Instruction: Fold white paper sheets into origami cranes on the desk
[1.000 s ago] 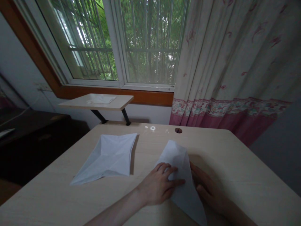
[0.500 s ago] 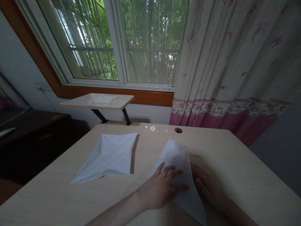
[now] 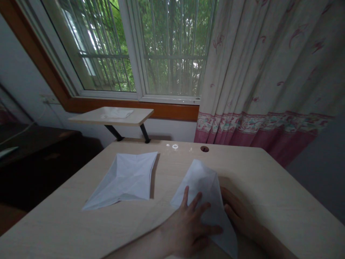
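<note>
A folded white paper (image 3: 205, 183), kite-shaped with its point toward the window, lies on the light wooden table (image 3: 269, 194) right of centre. My left hand (image 3: 190, 226) rests flat on its near left part, fingers spread and stretched out. My right hand (image 3: 237, 216) lies against the paper's right edge, partly tucked under the raised fold, its fingers mostly hidden. A second folded white paper (image 3: 126, 180) lies apart on the table to the left, untouched.
A cable hole (image 3: 204, 149) sits near the table's far edge. Behind stands a small raised shelf (image 3: 110, 116) on black legs with a paper on it, under a barred window (image 3: 140, 46). A flowered curtain (image 3: 269, 72) hangs at right. Dark furniture (image 3: 35, 158) stands left.
My left hand has slid toward me along the paper and its fingers have spread flatter. The paper's left edge has widened out a little. The right hand has stayed by the right edge.
</note>
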Motion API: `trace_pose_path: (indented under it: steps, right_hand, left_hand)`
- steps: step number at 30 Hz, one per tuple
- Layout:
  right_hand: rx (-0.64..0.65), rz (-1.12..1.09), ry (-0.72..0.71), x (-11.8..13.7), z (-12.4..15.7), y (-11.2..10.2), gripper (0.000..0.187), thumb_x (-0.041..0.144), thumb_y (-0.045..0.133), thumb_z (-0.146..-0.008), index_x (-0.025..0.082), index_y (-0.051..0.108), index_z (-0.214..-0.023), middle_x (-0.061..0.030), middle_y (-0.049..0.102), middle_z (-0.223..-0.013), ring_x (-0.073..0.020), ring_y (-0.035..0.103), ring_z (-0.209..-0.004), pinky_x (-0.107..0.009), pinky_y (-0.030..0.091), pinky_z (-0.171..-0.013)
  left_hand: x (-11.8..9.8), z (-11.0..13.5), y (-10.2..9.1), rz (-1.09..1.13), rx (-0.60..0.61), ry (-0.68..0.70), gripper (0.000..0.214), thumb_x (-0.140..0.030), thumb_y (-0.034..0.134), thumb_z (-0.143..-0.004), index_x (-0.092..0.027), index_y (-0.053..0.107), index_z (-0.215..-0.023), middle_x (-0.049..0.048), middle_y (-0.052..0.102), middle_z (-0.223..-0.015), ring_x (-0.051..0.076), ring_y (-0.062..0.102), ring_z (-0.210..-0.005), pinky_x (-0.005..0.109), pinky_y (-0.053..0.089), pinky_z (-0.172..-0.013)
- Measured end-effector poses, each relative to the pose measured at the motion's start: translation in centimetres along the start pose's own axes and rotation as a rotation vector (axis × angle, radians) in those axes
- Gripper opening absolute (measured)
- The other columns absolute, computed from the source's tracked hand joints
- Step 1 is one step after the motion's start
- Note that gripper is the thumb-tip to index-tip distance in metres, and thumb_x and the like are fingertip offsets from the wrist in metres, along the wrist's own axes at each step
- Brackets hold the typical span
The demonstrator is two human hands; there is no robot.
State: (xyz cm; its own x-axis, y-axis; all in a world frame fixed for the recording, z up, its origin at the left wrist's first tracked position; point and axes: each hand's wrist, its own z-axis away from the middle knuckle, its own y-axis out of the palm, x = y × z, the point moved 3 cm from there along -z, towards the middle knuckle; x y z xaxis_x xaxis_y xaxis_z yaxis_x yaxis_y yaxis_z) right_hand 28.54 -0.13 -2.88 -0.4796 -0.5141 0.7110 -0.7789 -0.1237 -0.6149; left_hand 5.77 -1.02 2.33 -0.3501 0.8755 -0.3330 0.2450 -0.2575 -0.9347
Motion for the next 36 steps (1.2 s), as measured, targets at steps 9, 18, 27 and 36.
trace_pose_path:
  steps: [9, 18, 27, 36]
  right_hand:
    - [0.026, -0.001, -0.014, 0.0, 0.1, -0.1, 0.055, 0.050, 0.033, -0.100, 0.030, 0.031, -0.152, -0.0094, 0.040, -0.154, -0.0310, 0.039, -0.139, -0.055, 0.034, -0.112]
    - [0.038, 0.056, -0.065, 1.7, -0.8, -0.4, 0.061, 0.058, 0.030, -0.099, 0.028, 0.030, -0.153, -0.0097, 0.040, -0.154, -0.0327, 0.040, -0.138, -0.054, 0.037, -0.111]
    - [0.136, 0.106, -0.080, 2.2, -1.0, 0.0, 0.069, 0.062, 0.029, -0.098, 0.028, 0.017, -0.156, -0.0074, 0.026, -0.160, -0.0323, 0.028, -0.144, -0.054, 0.030, -0.114]
    - [0.209, 0.141, -0.103, 3.0, -1.2, 0.1, 0.070, 0.065, 0.026, -0.097, 0.029, 0.016, -0.157, -0.0064, 0.025, -0.160, -0.0309, 0.027, -0.145, -0.053, 0.029, -0.115]
  left_hand:
    - [1.3, -0.1, -0.2, 0.037, -0.053, -0.043, 0.049, -0.043, 0.052, -0.096, -0.037, 0.042, -0.144, 0.0098, 0.043, -0.149, 0.032, 0.038, -0.139, 0.064, 0.016, -0.116]
    - [4.4, 0.2, -0.5, -0.050, -0.327, -0.336, 0.047, -0.012, 0.053, -0.083, -0.020, 0.059, -0.128, 0.0101, 0.055, -0.140, 0.029, 0.050, -0.131, 0.054, 0.033, -0.115]
    - [6.4, 0.5, 0.2, 0.340, -0.529, -0.530, 0.042, -0.025, 0.047, -0.093, -0.023, 0.052, -0.135, 0.0081, 0.056, -0.140, 0.024, 0.052, -0.129, 0.047, 0.038, -0.113]
    - [8.3, 1.4, 0.1, 0.824, -0.884, -0.650, 0.045, -0.051, 0.034, -0.101, -0.020, 0.059, -0.123, 0.0087, 0.059, -0.135, 0.024, 0.051, -0.130, 0.042, 0.034, -0.115]
